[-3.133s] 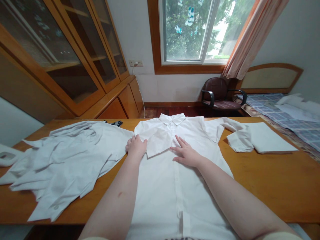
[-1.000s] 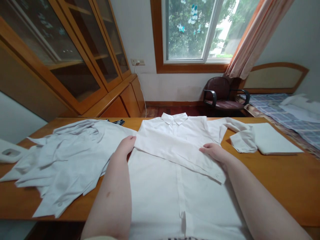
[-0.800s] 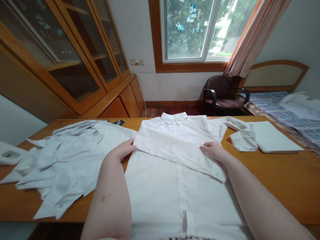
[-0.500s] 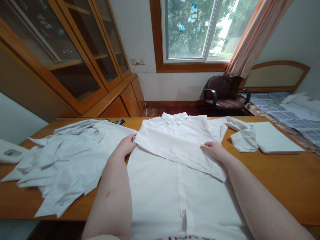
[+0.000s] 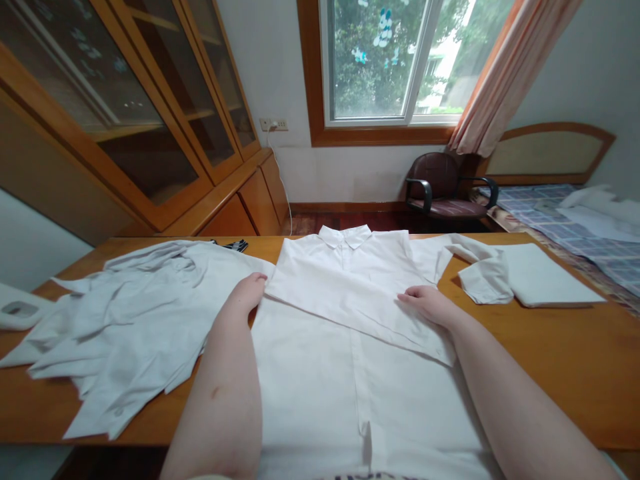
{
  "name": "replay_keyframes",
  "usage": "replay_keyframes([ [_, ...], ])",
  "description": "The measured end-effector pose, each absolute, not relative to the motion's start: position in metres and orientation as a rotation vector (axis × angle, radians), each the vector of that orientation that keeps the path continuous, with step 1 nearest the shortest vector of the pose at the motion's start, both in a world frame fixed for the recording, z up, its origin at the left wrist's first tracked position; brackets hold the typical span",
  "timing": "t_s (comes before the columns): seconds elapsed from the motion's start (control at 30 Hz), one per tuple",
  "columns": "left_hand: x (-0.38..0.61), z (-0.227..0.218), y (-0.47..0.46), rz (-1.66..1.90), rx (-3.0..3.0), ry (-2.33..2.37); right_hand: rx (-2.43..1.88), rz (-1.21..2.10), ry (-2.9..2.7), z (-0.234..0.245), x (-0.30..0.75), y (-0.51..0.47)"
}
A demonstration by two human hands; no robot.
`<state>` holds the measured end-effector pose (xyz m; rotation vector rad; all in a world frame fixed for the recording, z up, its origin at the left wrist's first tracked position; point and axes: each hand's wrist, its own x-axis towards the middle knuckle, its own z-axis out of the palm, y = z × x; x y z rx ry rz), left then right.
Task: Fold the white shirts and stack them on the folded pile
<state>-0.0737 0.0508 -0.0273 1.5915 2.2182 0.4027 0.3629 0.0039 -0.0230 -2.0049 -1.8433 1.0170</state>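
A white long-sleeved shirt (image 5: 310, 373) lies spread on the table with its collar at the far side. One sleeve (image 5: 340, 300) is folded across the chest, sloping down to its cuff on the right. At the folded left edge, my left hand (image 5: 250, 293) is closed on the shirt's fabric; part of its fingers is hidden. My right hand (image 5: 430, 304) rests on the sleeve nearer the cuff, fingers stretched leftward over the cloth. The other sleeve (image 5: 483, 270) trails out to the right, bent and crumpled.
A second, rumpled white shirt (image 5: 135, 320) covers the left of the wooden table (image 5: 555, 373). A folded white cloth (image 5: 555, 277) lies at the right. Behind stand a glass-door cabinet (image 5: 200, 160), an office chair (image 5: 440, 187) and a bed (image 5: 570, 207). A white object (image 5: 20, 310) sits at the far left.
The folded edge of the sleeve at my left hand has come slightly lower and left, with that hand. My right hand stays almost in place on the sleeve.
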Motion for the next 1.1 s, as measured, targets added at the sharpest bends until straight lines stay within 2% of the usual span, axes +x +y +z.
replay_keyframes([
  [0.2, -0.069, -0.036, 0.063, 0.399, 1.58, 2.219, -1.767, 1.068, -1.62, -0.009, 0.356, -0.003],
  [0.3, -0.069, -0.04, 0.065, 0.357, 1.554, 2.265, -1.801, 1.165, -1.494, -0.007, 0.359, -0.004],
  [0.5, -0.069, -0.046, 0.067, 0.266, 1.604, 2.288, -2.047, 1.14, -1.848, -0.016, 0.368, 0.002],
  [0.73, -0.055, -0.042, 0.068, 0.361, 1.77, 2.347, -2.034, 1.022, -1.845, -0.015, 0.362, 0.002],
  [0.97, -0.056, -0.046, 0.072, 0.444, 1.644, 2.329, -1.844, 1.024, -1.769, -0.016, 0.364, 0.001],
  [1.1, -0.056, -0.044, 0.072, 0.378, 1.583, 2.44, -1.977, 1.019, -1.807, -0.019, 0.364, 0.002],
])
